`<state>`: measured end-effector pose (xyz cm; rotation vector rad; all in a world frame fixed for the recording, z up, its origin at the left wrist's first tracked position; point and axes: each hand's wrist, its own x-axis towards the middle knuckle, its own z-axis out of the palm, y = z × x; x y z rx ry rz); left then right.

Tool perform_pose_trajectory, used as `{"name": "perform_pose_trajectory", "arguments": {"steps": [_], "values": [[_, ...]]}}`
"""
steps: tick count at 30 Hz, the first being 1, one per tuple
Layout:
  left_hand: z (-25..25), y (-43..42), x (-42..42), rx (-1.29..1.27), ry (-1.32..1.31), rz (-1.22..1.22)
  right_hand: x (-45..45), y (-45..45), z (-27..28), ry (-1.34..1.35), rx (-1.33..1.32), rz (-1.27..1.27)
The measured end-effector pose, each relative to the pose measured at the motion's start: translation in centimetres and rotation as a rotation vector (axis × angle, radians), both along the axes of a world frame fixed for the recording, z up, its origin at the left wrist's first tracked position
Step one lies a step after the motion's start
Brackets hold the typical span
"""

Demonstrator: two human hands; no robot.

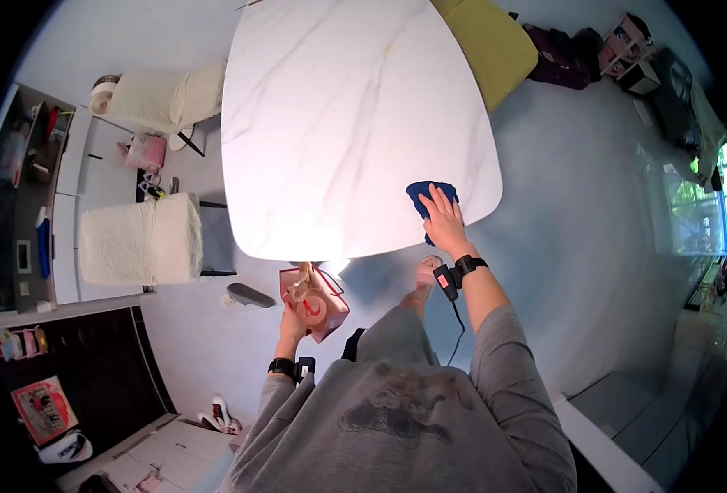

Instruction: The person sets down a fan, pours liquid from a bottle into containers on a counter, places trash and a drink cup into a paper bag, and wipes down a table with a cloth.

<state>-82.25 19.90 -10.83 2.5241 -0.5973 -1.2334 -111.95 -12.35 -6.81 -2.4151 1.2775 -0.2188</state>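
My right hand (444, 222) presses a dark blue cloth (419, 192) onto the white marble-patterned table (339, 140), close to its near right corner. Its fingers are stretched over the cloth, and part of the cloth hangs past the edge. Below the near edge, my left hand (292, 320) is closed on the side of a red paper bag (331, 316). A pale round shape with a red mark and some tan material show at the bag's opening. Fingertips of the left hand are partly hidden there. Both wrists wear black straps with small devices.
Cream-covered chairs (142, 238) stand left of the table, and a yellow-green chair (495, 49) is at its far right. A grey slipper (250, 295) lies on the floor left of the bag. A black cable (460, 329) hangs from my right wrist device.
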Motion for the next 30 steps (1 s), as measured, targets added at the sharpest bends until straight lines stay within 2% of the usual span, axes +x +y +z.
{"name": "perform_pose_trajectory", "arguments": {"steps": [2, 4, 6, 8, 9, 13, 15, 16, 18, 20, 22, 24, 25, 26, 28, 30], "values": [[-0.7, -1.6, -2.0, 0.031, -0.039, -0.074, -0.9, -2.7, -0.1, 0.029, 0.001, 0.006], [-3.6, -0.7, -3.4, -0.165, -0.148, -0.165, -2.2, -5.0, -0.5, -0.001, 0.001, 0.041], [-6.9, -1.9, -4.6, -0.219, -0.001, 0.075, -3.8, -7.7, -0.5, 0.052, 0.010, 0.069], [-3.4, -3.5, -6.8, -0.109, 0.147, 0.113, -4.6, -9.8, -0.4, 0.078, -0.003, 0.108], [-2.9, -3.8, -8.5, -0.105, 0.115, 0.247, -5.3, -11.0, -0.4, 0.088, 0.012, 0.107], [-2.1, -5.2, -12.9, 0.082, 0.025, 0.339, -5.9, -16.0, -0.4, 0.089, 0.033, 0.163], [-4.4, -4.6, -15.2, -0.294, -0.073, 0.450, -5.4, -17.9, -0.9, 0.105, 0.021, 0.229], [-2.3, -5.6, -16.8, -0.292, -0.072, 0.490, -5.2, -18.6, -1.0, 0.087, 0.012, 0.248], [4.8, -9.5, -19.7, -0.205, -0.135, 0.521, -4.7, -20.0, -1.3, 0.077, 0.004, 0.313], [4.4, -10.2, -22.8, -0.266, -0.146, 0.633, -3.4, -20.7, -1.6, -0.010, -0.015, 0.416], [3.3, -11.3, -25.3, -0.328, -0.160, 0.738, -0.5, -20.0, -1.8, -0.084, -0.075, 0.667], [2.7, -12.7, -28.4, -0.147, -0.329, 0.714, 1.3, -18.0, -1.6, -0.089, -0.091, 0.954], [0.6, -12.4, -30.0, -0.205, -0.372, 0.715, 1.6, -16.6, -0.4, -0.084, -0.036, 1.093], [2.1, -14.3, -31.7, -0.177, -0.381, 0.763, 0.9, -15.6, 0.0, -0.090, 0.030, 1.218], [4.6, -18.3, -34.4, 0.041, -0.241, 0.908, -1.1, -14.4, 0.0, -0.156, 0.118, 1.416], [3.0, -18.9, -37.7, 0.028, -0.297, 0.981, -2.3, -15.7, -0.3, -0.221, 0.239, 1.588]]}}
